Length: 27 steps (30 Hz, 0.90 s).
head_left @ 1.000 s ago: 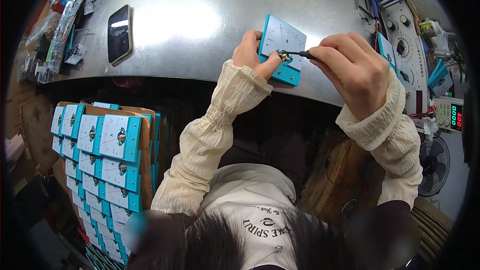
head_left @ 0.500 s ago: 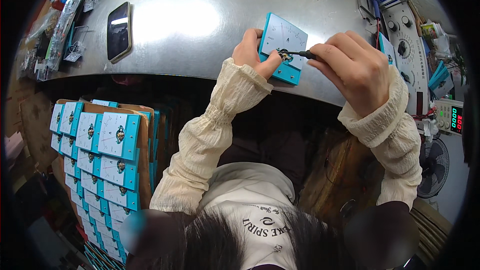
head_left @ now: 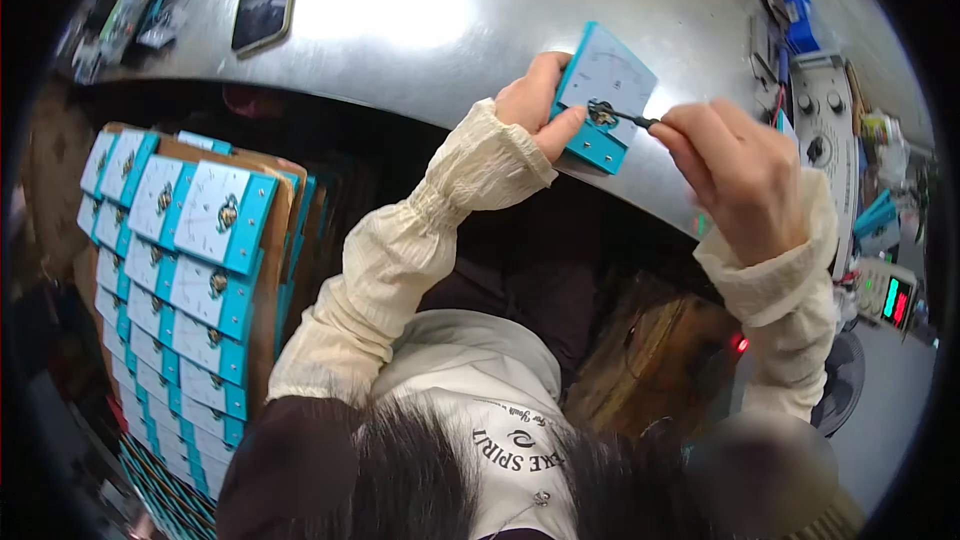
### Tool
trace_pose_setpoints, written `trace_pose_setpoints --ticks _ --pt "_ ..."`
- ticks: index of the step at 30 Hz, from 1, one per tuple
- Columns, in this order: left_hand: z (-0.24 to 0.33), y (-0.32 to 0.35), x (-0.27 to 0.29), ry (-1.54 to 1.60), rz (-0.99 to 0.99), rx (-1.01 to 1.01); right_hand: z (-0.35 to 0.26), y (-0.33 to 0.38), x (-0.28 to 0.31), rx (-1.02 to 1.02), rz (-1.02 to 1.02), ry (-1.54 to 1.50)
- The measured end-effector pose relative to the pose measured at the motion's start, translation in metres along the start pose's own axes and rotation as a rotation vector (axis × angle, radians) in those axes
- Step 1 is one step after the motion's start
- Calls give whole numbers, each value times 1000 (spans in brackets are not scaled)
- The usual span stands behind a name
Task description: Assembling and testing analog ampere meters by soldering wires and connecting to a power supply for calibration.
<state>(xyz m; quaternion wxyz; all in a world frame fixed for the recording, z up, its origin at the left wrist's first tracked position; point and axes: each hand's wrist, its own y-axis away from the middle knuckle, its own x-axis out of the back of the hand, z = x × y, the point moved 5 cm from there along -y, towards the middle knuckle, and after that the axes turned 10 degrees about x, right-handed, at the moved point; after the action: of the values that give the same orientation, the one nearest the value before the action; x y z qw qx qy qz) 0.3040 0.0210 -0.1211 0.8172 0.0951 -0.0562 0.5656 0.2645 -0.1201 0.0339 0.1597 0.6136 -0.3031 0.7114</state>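
My left hand [head_left: 540, 105] grips the left edge of a teal-based analog panel meter [head_left: 615, 70], its thumb by the exposed brass movement. The meter has a white dial face and is tilted at the front edge of the metal bench. In my right hand [head_left: 740, 165], the fingers are pinched around a slim black tool that looks like a small screwdriver [head_left: 640, 121]. Its thin shaft points left and reaches the movement at the lower part of the dial. My fingers hide most of the tool's handle.
Stacked teal meters [head_left: 212, 210] stand in columns against cardboard at my left. A phone [head_left: 267, 0] lies on the steel bench [head_left: 400, 50]. To the right are a grey control box [head_left: 822, 110] with knobs, a lit power supply [head_left: 888, 295] and a fan [head_left: 840, 380].
The view has shifted, so the bench, phone and meter stacks sit differently in it. Both hands still hold the meter and tool; the right hand is blurred by motion.
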Motion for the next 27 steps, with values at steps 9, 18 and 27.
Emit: trace_pose_setpoints --ticks 9,18,27 --pt "0 1 -4 -109 50 -23 7 -1 0 -240 73 -460" --pt "4 3 -3 -80 94 -70 -1 -2 -1 -239 35 -303" --pt "5 5 -4 -66 77 -37 -15 -5 4 -44 -17 107"
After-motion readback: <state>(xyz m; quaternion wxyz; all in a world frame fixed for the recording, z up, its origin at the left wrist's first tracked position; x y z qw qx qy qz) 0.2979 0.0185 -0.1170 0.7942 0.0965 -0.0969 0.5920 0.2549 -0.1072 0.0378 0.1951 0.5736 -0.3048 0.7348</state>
